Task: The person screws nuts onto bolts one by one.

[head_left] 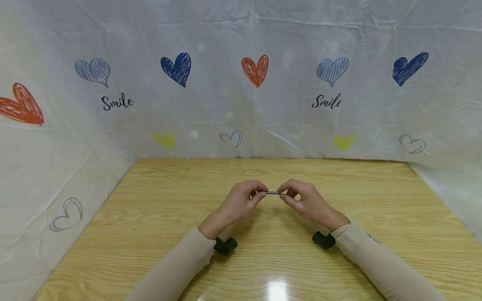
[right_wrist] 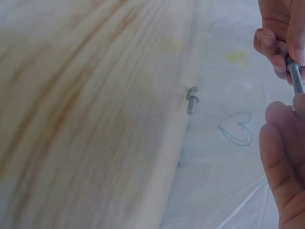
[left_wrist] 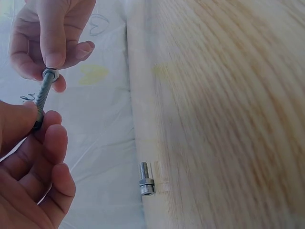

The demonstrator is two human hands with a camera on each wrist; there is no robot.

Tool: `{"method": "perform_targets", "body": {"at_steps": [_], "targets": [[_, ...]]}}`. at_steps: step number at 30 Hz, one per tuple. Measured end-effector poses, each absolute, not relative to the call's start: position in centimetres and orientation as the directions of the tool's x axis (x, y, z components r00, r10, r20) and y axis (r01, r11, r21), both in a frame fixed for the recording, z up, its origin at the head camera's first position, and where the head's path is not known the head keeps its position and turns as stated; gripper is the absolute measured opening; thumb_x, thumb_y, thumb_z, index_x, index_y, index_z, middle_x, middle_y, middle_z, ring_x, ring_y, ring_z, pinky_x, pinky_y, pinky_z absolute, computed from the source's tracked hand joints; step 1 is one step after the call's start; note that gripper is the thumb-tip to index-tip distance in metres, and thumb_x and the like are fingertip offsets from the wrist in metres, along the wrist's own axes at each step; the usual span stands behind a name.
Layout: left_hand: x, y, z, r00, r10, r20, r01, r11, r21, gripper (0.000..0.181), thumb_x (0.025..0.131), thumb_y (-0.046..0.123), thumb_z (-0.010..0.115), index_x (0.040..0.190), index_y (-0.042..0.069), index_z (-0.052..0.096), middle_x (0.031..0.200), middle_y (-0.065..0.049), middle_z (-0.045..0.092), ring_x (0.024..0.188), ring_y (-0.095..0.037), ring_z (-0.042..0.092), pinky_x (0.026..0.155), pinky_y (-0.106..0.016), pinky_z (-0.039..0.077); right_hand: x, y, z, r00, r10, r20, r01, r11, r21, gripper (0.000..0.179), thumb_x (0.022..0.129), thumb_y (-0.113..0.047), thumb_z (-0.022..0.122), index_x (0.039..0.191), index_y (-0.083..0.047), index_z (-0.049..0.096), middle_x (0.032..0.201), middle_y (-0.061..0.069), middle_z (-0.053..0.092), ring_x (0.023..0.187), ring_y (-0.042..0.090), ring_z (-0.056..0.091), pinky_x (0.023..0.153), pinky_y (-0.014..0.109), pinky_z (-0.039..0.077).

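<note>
A metal bolt (left_wrist: 43,92) is held level between both hands, above the wooden table. My left hand (head_left: 240,200) pinches its dark head end between thumb and fingers. Opposite, my right hand (head_left: 306,200) pinches the other end, where a nut (left_wrist: 50,73) sits round the thread. In the right wrist view the bolt's shank (right_wrist: 296,78) runs between the fingertips of both hands. A second, shorter bolt (left_wrist: 145,170) lies on the table with a nut (left_wrist: 147,182) close against its head; the head view does not show it.
The wood-grain table (head_left: 169,200) extends around both hands. A pale cloth (head_left: 211,100) printed with hearts and "Smile" hangs behind it and along the sides. Dark wrist devices (head_left: 226,246) sit under the beige sleeves (head_left: 180,267).
</note>
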State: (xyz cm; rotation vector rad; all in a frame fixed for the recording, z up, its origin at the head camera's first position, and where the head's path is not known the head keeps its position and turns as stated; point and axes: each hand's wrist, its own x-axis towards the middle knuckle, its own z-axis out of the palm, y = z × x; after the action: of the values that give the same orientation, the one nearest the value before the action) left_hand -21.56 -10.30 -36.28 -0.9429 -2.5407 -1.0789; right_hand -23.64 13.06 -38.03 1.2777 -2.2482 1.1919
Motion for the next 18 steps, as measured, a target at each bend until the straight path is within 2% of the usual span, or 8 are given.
{"method": "perform_targets", "body": {"at_steps": [7,12,18], "targets": [[-21.68,-10.45,-36.47,-0.777,0.492,0.392,0.625,0.538,0.566,0.013,0.098,0.012,0.056,0.102,0.009,0.067,0.086,-0.007,0.066,0.064,-0.009,0.049,0.057,-0.025,0.044,-23.46,12.92,-38.05,-0.552,-0.578,0.601,-0.822,0.254,-0.51,0.021,0.086,0.005,0.067,0.104,-0.008,0.065,0.09,0.003,0.066,0.069,0.008,0.062,0.062,0.028,0.052],[-21.66,-10.56,-36.49,-0.783,0.493,0.378,0.616,0.534,0.579,0.016,0.099,0.013,0.053,0.104,0.006,0.066,0.085,-0.009,0.064,0.062,-0.01,0.048,0.056,-0.025,0.043,-23.42,12.83,-38.08,-0.56,-0.578,0.593,-0.815,0.256,-0.52,0.02,0.088,0.002,0.066,0.104,-0.009,0.065,0.089,0.004,0.067,0.071,0.007,0.062,0.063,0.027,0.052],[-21.69,-10.62,-36.55,-0.78,0.498,0.379,0.619,0.525,0.585,0.018,0.101,0.011,0.05,0.103,0.003,0.065,0.083,-0.008,0.063,0.06,-0.01,0.047,0.055,-0.025,0.042,-23.51,12.68,-38.4,-0.54,-0.572,0.617,-0.831,0.246,-0.499,0.018,0.089,-0.001,0.066,0.104,-0.01,0.065,0.089,0.004,0.066,0.071,0.006,0.061,0.065,0.025,0.051]]}}
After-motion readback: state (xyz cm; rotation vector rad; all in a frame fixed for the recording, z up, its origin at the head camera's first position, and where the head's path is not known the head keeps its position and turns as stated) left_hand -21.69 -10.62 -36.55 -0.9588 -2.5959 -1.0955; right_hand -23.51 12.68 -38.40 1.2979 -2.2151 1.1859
